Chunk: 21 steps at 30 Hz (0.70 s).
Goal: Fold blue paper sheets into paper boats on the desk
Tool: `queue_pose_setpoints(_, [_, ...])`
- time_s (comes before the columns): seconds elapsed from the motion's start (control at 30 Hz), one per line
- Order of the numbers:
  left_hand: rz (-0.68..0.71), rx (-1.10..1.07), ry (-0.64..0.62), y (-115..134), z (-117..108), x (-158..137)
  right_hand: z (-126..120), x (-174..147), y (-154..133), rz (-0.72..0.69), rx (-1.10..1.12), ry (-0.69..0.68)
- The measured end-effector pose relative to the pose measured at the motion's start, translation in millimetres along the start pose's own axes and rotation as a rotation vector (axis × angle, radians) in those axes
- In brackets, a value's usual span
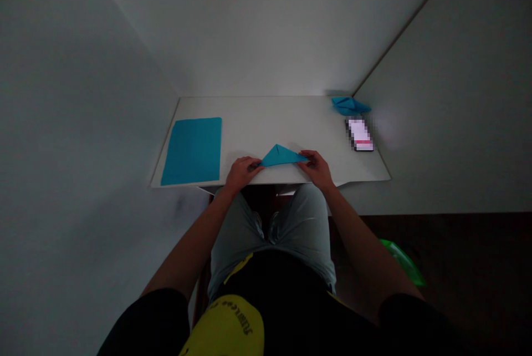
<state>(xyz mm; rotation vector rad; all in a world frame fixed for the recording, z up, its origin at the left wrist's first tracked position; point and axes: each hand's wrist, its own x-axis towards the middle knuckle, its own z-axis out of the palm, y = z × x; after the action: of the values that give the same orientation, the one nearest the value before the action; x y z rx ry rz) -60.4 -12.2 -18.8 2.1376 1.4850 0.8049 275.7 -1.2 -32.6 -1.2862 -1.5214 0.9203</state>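
Note:
A folded piece of blue paper lies near the front edge of the white table, shaped like a low triangle with its peak pointing away from me. My left hand pinches its left corner between thumb and fingers. At the opposite corner, my right hand is closed on the paper in the same way. A short crease or slit shows close to the peak. The fingertips partly cover both ends of the paper.
Flat blue paper sheets or a single sheet lie on the table's left side. A folded blue paper boat sits at the back right corner, behind a phone with a lit, blurred screen. Walls enclose the table. Something green is on the dark floor.

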Motion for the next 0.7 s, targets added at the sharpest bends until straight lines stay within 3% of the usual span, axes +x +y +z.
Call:
queue_pose_setpoints(0.33, [0.012,0.014,0.008,3.0,-0.8,1.2,30.4,6.5,2.5,-0.022,0.029,0.077])
queue_pose_setpoints(0.7, [0.004,-0.026,0.008,2.3,1.1,2.6,31.5,6.4,4.9,-0.042,0.097,0.125])
